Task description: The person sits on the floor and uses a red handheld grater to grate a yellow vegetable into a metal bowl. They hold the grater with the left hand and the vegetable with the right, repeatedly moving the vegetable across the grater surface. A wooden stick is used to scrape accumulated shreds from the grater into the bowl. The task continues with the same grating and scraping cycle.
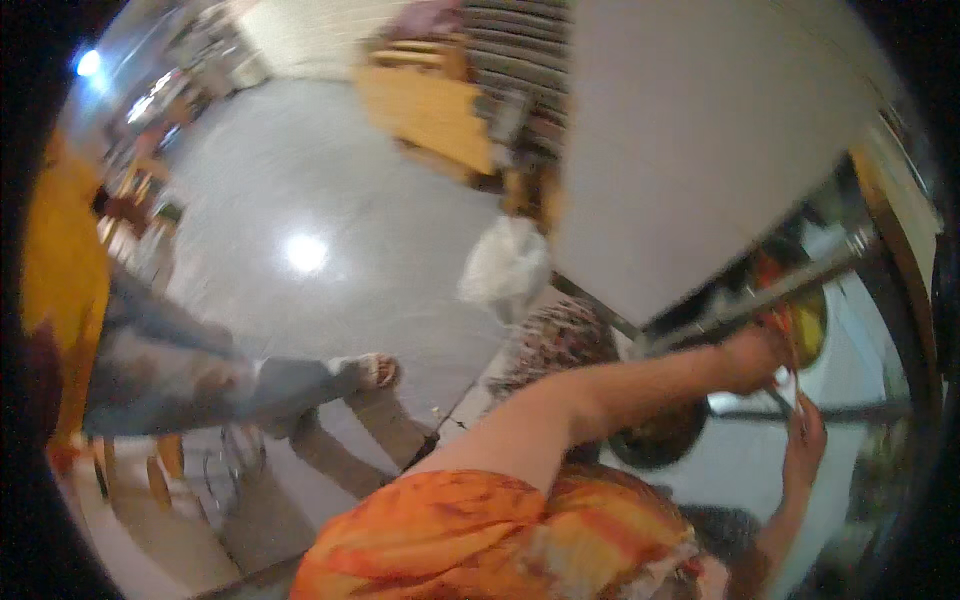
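My left hand (pixel 754 360) is at the end of an outstretched arm, beside a grey metal bar (pixel 720 319) and a yellow rounded thing (pixel 811 326). Blur hides what its fingers touch. Lower down, my right hand (pixel 806 429) has its fingers raised towards the left one. A thin reddish strand (pixel 793 360) runs between the two hands; whether either hand grips it is unclear. Beneath my left forearm sits a dark, rounded object (pixel 660 439), partly covered. Orange patterned clothing (pixel 450 532) covers my upper body.
A large pale flat panel (pixel 697 142) rises beyond my left arm. Near its corner are a white plastic bag (pixel 506 262) and a speckled cloth (pixel 566 334). Another person's trousered leg and sandalled foot (pixel 379 371) extend from the left. Wooden furniture (pixel 427 112) stands farther off.
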A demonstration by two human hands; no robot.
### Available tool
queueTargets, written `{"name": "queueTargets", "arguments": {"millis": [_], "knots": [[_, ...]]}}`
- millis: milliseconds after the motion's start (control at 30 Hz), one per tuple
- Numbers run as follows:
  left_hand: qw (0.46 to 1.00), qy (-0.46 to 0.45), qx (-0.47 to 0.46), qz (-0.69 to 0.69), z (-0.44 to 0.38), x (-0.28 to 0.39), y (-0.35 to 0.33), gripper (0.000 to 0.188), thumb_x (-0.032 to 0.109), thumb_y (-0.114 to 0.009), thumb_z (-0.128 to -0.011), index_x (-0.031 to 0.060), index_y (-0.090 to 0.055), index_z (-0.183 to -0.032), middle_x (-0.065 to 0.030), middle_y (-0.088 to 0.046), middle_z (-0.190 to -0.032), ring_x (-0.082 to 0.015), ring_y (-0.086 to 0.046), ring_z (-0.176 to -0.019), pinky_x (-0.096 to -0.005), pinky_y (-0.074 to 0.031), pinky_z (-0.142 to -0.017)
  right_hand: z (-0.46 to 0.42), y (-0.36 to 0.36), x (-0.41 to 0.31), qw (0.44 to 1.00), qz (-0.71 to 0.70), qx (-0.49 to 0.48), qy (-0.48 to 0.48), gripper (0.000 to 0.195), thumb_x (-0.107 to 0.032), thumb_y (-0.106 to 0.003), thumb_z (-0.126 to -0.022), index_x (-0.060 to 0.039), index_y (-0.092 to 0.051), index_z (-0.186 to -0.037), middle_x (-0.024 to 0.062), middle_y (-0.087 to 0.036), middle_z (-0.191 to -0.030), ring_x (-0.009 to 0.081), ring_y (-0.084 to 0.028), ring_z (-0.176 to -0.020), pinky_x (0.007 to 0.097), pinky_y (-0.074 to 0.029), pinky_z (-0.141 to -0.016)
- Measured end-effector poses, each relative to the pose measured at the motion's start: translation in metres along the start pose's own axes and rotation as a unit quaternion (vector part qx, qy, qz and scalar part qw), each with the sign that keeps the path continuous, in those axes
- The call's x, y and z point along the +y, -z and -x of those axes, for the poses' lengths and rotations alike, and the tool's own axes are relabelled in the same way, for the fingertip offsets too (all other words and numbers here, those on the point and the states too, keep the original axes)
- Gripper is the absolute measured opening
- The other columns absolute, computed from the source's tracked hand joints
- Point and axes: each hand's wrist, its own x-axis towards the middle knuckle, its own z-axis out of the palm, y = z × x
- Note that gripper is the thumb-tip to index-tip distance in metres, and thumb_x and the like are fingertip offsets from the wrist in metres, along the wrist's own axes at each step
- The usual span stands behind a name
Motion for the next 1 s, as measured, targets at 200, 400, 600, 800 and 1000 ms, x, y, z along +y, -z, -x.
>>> {"name": "queueTargets", "arguments": {"millis": [200,400,600,800,1000], "knots": [[0.997,-0.028,-0.046,-0.055,-0.012,0.005,0.042,0.034,0.031,-0.069,-0.082,0.0092,-0.065,-0.107,-0.0151,-0.062,-0.112,-0.0333,-0.059,-0.106,-0.0435,-0.05,-0.087,0.006,0.006,-0.017,0.994,-0.074,0.029,-0.074,0.031,-0.011,-0.057,-0.093,-0.0089,-0.062,-0.124,0.0064,-0.065,-0.09,0.0125,-0.057,-0.078,0.0279,-0.048,-0.07],[0.997,-0.008,0.045,0.065,-0.023,0.019,0.044,0.035,0.02,-0.07,-0.081,0.0036,-0.06,-0.11,-0.0181,-0.061,-0.113,-0.0349,-0.058,-0.108,-0.0428,-0.048,-0.093,0.027,0.016,-0.039,0.983,-0.131,0.081,-0.105,0.033,-0.003,-0.059,-0.088,-0.0075,-0.061,-0.121,0.0026,-0.06,-0.078,0.0103,-0.054,-0.07,0.0265,-0.046,-0.065],[0.858,0.217,0.034,0.464,-0.04,0.028,0.04,0.04,0.028,-0.062,-0.091,0.0027,-0.055,-0.121,-0.0114,-0.064,-0.101,-0.0184,-0.063,-0.091,-0.0316,-0.049,-0.084,0.034,0.022,-0.051,0.977,-0.164,0.097,-0.092,0.033,-0.002,-0.057,-0.09,-0.0083,-0.062,-0.122,-0.0008,-0.055,-0.074,0.0067,-0.047,-0.066,0.0229,-0.041,-0.06],[0.746,0.308,0.065,0.587,-0.049,0.024,0.039,0.035,0.027,-0.055,-0.096,0.0028,-0.056,-0.121,-0.0099,-0.065,-0.1,-0.0187,-0.063,-0.089,-0.0313,-0.05,-0.083,0.045,0.022,-0.07,0.993,-0.027,0.076,-0.089,0.034,-0.001,-0.058,-0.089,-0.0065,-0.061,-0.122,0.0081,-0.061,-0.081,0.0099,-0.053,-0.069,0.0257,-0.046,-0.064],[0.788,0.272,0.083,0.546,-0.049,0.011,0.03,0.03,0.024,-0.056,-0.095,0.0055,-0.056,-0.119,-0.0082,-0.064,-0.093,-0.0162,-0.063,-0.084,-0.0315,-0.049,-0.079,0.065,0.025,-0.062,0.99,0.04,0.13,0.019,0.037,0.002,-0.057,-0.088,-0.0083,-0.063,-0.124,0.0014,-0.051,-0.067,0.0079,-0.048,-0.062,0.0237,-0.041,-0.056]]}}
